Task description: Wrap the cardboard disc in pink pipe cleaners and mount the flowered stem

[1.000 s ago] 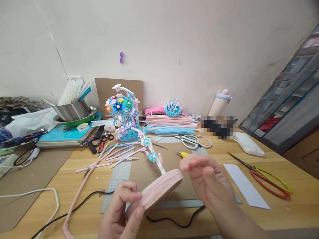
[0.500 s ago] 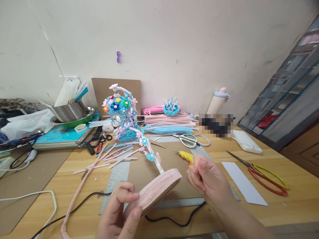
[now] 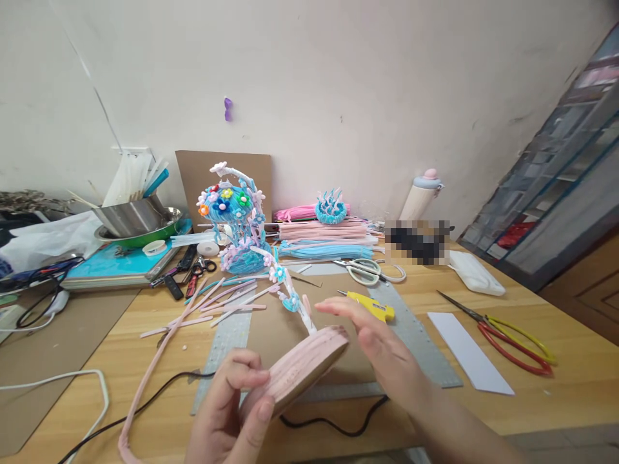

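Note:
My left hand (image 3: 236, 399) grips a round base (image 3: 304, 370) wrapped in pale pink pipe cleaner, tilted so its brown underside partly shows. A white stem with pink and blue pipe-cleaner flowers (image 3: 291, 301) rises from the base and leans away to the left. My right hand (image 3: 382, 348) is open, fingers stretched out beside the stem and above the base's right edge; I cannot tell if it touches. Behind that hand a yellow glue gun (image 3: 370, 306) lies on the mat. A long pink strip (image 3: 149, 380) hangs at the left, its lower end out of view.
A blue jellyfish-like pipe-cleaner piece with colourful flowers (image 3: 225, 203) stands at the back. Bundles of pipe cleaners (image 3: 324, 249) lie beside it. Scissors with red and yellow handles (image 3: 512, 348) and a white strip (image 3: 469, 354) are at the right. A black cable (image 3: 333, 428) crosses the front.
My right hand has gone from closed fingers to stretched-out ones and moved left toward the stem, uncovering more of the glue gun. The left hand's hold on the base is unchanged.

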`<state>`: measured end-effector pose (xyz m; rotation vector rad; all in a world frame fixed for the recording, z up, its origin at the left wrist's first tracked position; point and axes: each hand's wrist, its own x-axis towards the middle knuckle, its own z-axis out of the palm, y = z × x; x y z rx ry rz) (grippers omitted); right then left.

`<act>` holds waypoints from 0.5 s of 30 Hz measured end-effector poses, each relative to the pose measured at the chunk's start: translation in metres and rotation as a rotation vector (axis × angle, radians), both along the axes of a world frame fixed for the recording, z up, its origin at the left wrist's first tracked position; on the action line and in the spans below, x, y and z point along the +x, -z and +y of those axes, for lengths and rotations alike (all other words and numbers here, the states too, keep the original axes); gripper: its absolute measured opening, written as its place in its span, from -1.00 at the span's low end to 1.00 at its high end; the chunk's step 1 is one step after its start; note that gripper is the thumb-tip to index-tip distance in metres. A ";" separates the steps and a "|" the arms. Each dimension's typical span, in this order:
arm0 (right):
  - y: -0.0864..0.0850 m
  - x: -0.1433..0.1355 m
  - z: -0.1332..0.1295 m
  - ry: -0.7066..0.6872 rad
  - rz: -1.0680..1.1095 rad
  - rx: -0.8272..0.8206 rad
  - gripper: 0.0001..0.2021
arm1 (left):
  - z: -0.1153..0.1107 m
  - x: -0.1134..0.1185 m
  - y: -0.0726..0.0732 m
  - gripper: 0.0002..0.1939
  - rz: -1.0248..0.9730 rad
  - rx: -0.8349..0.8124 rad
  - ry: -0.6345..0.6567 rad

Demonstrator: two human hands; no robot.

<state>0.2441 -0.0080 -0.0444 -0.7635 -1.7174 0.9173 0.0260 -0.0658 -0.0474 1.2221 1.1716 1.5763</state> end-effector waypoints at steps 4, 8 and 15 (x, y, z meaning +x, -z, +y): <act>-0.017 -0.008 -0.004 -0.078 -0.145 0.143 -0.65 | 0.003 -0.005 0.001 -0.92 0.053 0.032 0.065; -0.037 -0.017 -0.006 -0.095 -0.281 0.215 -0.69 | 0.006 -0.010 0.000 -0.95 0.135 0.069 0.148; -0.046 -0.027 -0.004 -0.160 -0.343 0.269 -0.78 | 0.006 -0.007 -0.001 -0.94 0.112 0.085 0.198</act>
